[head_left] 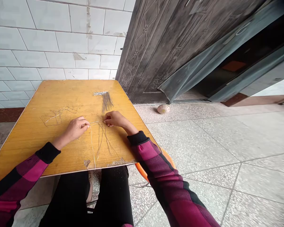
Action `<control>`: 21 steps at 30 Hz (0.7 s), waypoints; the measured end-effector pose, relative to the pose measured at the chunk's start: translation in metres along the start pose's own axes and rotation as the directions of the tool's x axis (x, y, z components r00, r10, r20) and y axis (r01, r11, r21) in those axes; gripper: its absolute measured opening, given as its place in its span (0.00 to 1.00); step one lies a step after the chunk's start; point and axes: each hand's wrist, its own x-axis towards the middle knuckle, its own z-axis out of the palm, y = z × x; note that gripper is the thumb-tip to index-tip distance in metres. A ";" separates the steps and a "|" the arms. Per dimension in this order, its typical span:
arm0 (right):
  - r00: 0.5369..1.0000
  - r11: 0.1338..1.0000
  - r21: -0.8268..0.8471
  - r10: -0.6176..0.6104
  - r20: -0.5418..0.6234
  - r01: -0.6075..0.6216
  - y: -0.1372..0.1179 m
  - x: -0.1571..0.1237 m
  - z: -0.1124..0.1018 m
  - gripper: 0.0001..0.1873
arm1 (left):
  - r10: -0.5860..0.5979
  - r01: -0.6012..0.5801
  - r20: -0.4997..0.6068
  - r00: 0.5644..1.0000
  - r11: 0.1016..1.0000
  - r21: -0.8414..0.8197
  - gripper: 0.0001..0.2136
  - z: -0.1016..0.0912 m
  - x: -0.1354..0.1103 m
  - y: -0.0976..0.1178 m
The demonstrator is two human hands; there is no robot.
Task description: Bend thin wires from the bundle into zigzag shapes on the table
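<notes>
Pinching a cord (92,142) with closed fingers (85,123) over the near half of the worktop (47,94), left hand (75,128) and right hand (116,119) seem partway along: a few strands (106,138) trail from it; a bundle (106,100) nearer the far edge lies apart.

The fingers (85,123) hide parts of the pale strand (96,122), whose material is too fine to tell.
</notes>
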 end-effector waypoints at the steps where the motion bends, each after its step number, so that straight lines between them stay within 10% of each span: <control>1: 1.000 1.000 0.016 -0.006 -0.019 0.006 0.003 -0.001 0.000 0.09 | -0.003 0.002 0.017 1.000 0.999 0.036 0.06 0.004 0.005 0.003; 11: 0.990 0.974 -0.210 -0.111 -0.090 0.090 0.008 -0.008 -0.002 0.05 | -0.025 -0.090 0.179 0.984 0.791 0.605 0.11 0.023 0.037 0.031; 21: 0.996 0.967 0.252 -0.062 0.064 0.044 0.005 -0.008 0.005 0.09 | -0.101 -0.080 0.230 0.968 0.743 0.665 0.09 0.031 0.052 0.040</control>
